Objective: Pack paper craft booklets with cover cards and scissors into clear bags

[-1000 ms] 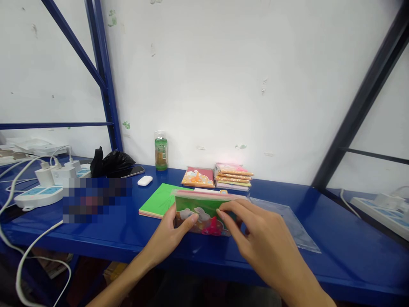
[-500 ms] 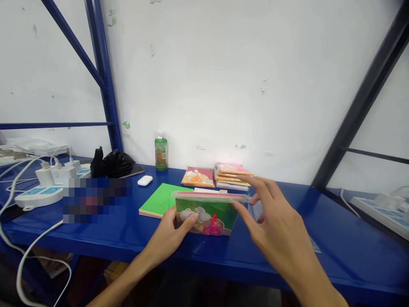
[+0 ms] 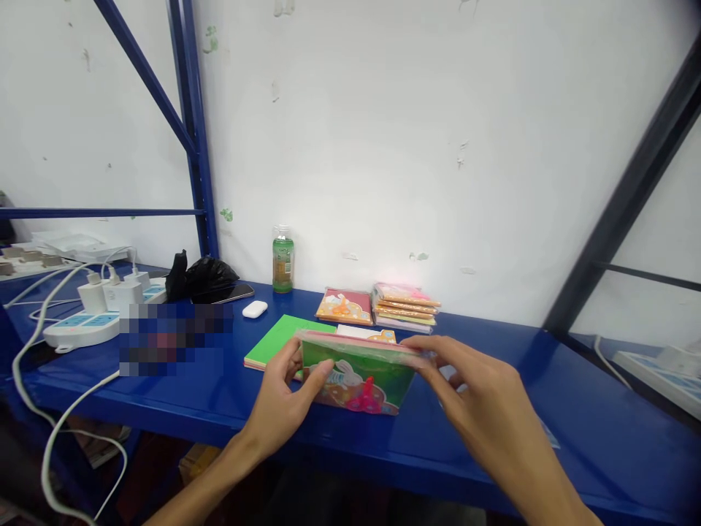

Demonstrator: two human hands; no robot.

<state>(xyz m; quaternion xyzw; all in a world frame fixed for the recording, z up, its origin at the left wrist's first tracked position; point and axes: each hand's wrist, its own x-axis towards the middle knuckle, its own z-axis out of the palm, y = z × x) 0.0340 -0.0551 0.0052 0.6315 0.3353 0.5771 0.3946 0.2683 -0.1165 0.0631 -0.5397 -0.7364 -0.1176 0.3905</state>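
Fingers (image 3: 318, 380) of the left hand (image 3: 279, 400) and the right hand (image 3: 482, 387) pinch a clear plastic bag (image 3: 350, 391)

Behind everything is a big white wall (image 3: 383, 146). Below it is a long blue table (image 3: 591, 365). A blue metal frame (image 3: 193, 131) stands by the left part of the surface, and a dark post (image 3: 618, 190) slants up by the right part. Near the left end of the surface sits a white power strip (image 3: 82, 336).

The left hand has its thumb on the front of the clear plastic bag and other fingers tucked behind, clamped on its left side. The right hand has its thumb and first finger squeezed on the bag's top right corner. The bag is up on its long side, above the middle of the front edge. I cannot tell if its bottom touches the surface.

A green paper pile (image 3: 288, 340) lies just past the left hand. By the back edge, a stack of packs (image 3: 406, 310) sits just beside a single flat pack (image 3: 344, 307). Left along that edge are a black plastic bag (image 3: 211, 276) and an upright bottle (image 3: 283, 263). A black phone (image 3: 224, 294) lies near the black plastic bag, with a little white earbud case (image 3: 255, 310) to its right. Smallest is a bright pink piece (image 3: 368, 398) inside the clear plastic bag.
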